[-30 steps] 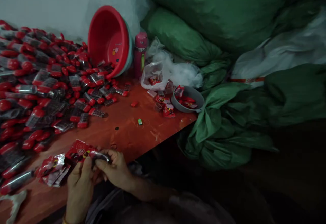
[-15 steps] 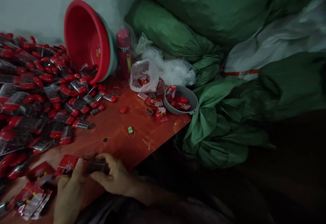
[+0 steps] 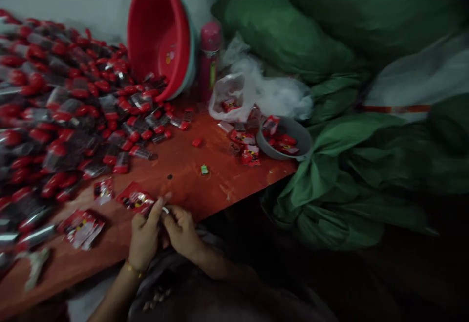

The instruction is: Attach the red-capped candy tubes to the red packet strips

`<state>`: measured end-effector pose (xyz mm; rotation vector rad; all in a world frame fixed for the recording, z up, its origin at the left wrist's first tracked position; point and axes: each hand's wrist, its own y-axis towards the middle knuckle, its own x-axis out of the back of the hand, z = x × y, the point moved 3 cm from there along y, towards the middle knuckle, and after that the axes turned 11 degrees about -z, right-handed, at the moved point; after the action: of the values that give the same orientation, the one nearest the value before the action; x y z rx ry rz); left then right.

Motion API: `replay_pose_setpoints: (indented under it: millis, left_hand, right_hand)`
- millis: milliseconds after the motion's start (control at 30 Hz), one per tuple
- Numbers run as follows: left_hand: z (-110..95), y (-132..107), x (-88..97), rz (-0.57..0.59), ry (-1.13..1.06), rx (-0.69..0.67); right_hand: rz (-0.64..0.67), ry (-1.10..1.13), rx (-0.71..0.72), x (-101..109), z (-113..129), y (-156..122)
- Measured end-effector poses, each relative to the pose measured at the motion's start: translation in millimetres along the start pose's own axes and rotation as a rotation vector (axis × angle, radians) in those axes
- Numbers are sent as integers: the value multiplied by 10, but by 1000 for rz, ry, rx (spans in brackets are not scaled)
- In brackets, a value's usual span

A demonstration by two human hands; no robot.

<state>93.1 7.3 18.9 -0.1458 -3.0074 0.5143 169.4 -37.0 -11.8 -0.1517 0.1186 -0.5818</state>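
My left hand (image 3: 144, 236) and my right hand (image 3: 182, 231) meet at the near edge of the red table (image 3: 190, 180). Both pinch a small clear packet with a red printed card (image 3: 136, 200) sticking out to the left. The fingers are closed round it; what is inside the packet is too dark to make out. A few more red packets (image 3: 81, 226) lie on the table just left of my left hand.
A big heap of red-capped clear packets (image 3: 54, 112) covers the table's left. A tipped red basin (image 3: 159, 38), a pink flask (image 3: 209, 55), a white plastic bag (image 3: 252, 92) and a grey bowl (image 3: 287, 139) stand behind. Green sacks (image 3: 348, 165) crowd the right.
The camera swung, shifting the whole scene. My hands drew closer together and rose toward the table edge, still holding the packet with its red card.
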Motion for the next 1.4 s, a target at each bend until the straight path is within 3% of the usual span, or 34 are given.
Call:
replay_pose_setpoints:
  millis: [100,200,333,467,800,1000,1100,1200,1300,1400]
  left_hand:
    - [147,-40,102,-62,35,17]
    - [250,-65,241,-17,-149,76]
    - [194,-99,502,-106,-360,-7]
    - [145,-129,694,-144,-439,9]
    - [91,-130,893,-174,-508,14]
    - [159,-25,1025,-339,-643,40]
    - [206,17,1129,-392,-681,29]
    - [204,82,1357,-502,-747,22]
    - [142,150,1693,-685,-762,-76]
    - [90,173,1860,-647,-624,-127]
  right_hand:
    - [49,125,-30,-49,-71,-76]
    - [151,162,-95,-146,-121,-115]
    - [236,158,-88,-278,-95,-181]
    - [268,103,-37,-372,-70,-267]
    - [237,-46,71,-431,-98,-358]
    - [276,-132,74,-541,-101,-323]
    - [314,-226,150,-592,-108,-309]
    - [340,-335,275,-598,-101,-310]
    - [301,-409,309,-543,-97,-261]
    - [161,-507,343,-446,-63,-79]
